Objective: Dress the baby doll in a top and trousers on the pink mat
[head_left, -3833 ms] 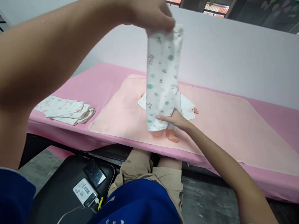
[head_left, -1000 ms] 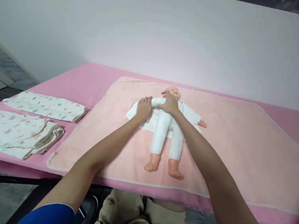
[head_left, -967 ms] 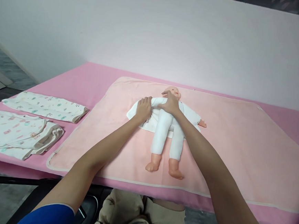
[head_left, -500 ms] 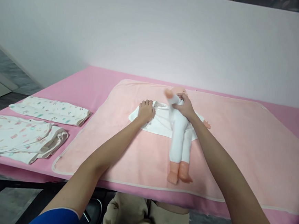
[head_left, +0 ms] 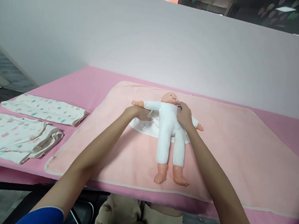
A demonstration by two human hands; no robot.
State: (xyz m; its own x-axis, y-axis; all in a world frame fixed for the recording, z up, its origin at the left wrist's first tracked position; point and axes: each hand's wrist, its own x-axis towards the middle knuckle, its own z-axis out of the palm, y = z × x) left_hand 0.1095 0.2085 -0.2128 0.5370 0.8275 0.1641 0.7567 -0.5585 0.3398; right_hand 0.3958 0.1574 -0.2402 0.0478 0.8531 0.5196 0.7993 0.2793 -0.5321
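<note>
A baby doll (head_left: pixel 167 120) with a white cloth body lies on its back, feet towards me. Under it spreads a white baby shirt (head_left: pixel 151 131). The doll's arm on the left stretches out bare of the sleeve, while the arm on the right seems to be still in its sleeve. My left hand (head_left: pixel 142 114) is below that left arm, fingers closed on the shirt's cloth. My right hand (head_left: pixel 185 115) curls round the doll's shoulder and upper chest on the right; its fingertips are partly hidden.
A peach blanket (head_left: pixel 239 160) lies beneath the doll on the pink-covered table (head_left: pixel 89 83). To the left are two folded printed garments, one with green prints (head_left: pixel 46 109) and one with pink prints (head_left: pixel 18 136). A white partition (head_left: pixel 145 39) stands behind.
The green-printed garment, earlier held up, lies at the left. The doll's left-side arm has come out of the sleeve and swung outward. My left hand has turned and gone under that arm.
</note>
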